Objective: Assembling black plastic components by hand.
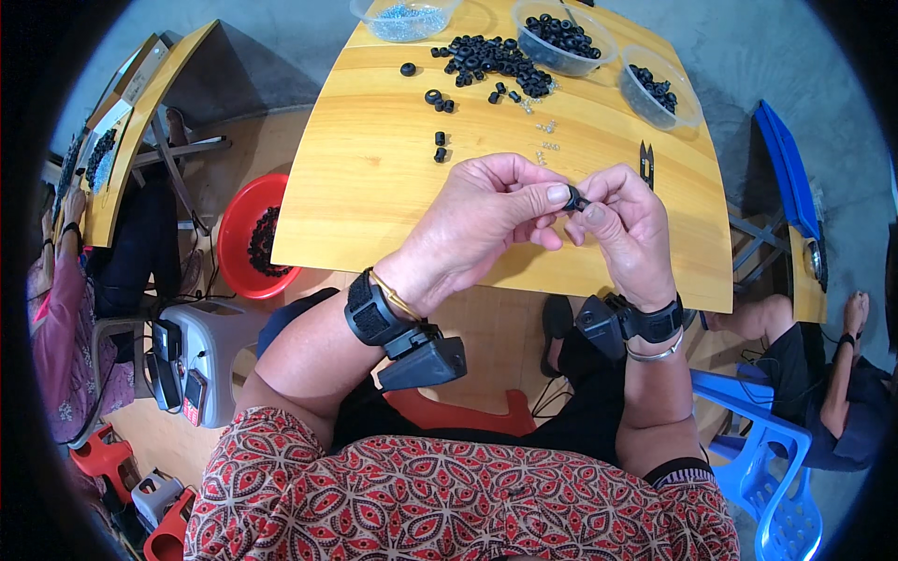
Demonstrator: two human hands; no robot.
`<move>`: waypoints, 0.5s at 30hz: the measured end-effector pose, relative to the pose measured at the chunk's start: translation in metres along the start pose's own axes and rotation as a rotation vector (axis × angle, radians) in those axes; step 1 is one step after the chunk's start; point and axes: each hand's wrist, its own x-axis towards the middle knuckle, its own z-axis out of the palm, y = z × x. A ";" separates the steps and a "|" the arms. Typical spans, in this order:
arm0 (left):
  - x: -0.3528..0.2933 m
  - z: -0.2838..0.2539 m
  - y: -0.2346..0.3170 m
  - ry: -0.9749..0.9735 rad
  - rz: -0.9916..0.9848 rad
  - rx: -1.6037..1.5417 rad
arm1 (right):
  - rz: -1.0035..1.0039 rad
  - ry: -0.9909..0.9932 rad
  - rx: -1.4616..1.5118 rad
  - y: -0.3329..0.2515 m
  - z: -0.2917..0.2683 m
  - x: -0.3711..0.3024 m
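Note:
Above the near part of the wooden table (346,201), my left hand (477,210) pinches a black bead (574,197) between thumb and forefinger. My right hand (629,224) meets it from the other side, its thumb and fingertips closed on the end of a small dark piece by the bead; I cannot make out what that piece is. Several loose black beads (496,64) lie in a heap farther back. A few stand apart, including two black beads (440,147) left of my hands. Tiny clear beads (547,147) are scattered just beyond my fingers.
Black thread snips (646,161) lie beyond my right hand. Clear tubs (608,51) of black beads and a tub of pale blue beads (407,21) line the far edge. A red basin (229,243) stands left of the table. Other people sit at both sides, near a blue chair (772,439).

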 end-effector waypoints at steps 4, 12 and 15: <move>0.000 0.000 -0.002 -0.014 0.035 0.010 | 0.018 0.001 0.067 0.000 0.002 0.000; 0.000 0.000 -0.003 -0.015 0.105 0.101 | 0.002 0.010 0.031 0.001 0.004 -0.001; -0.001 0.001 -0.002 0.005 0.136 0.161 | 0.011 0.032 -0.058 -0.001 0.005 -0.001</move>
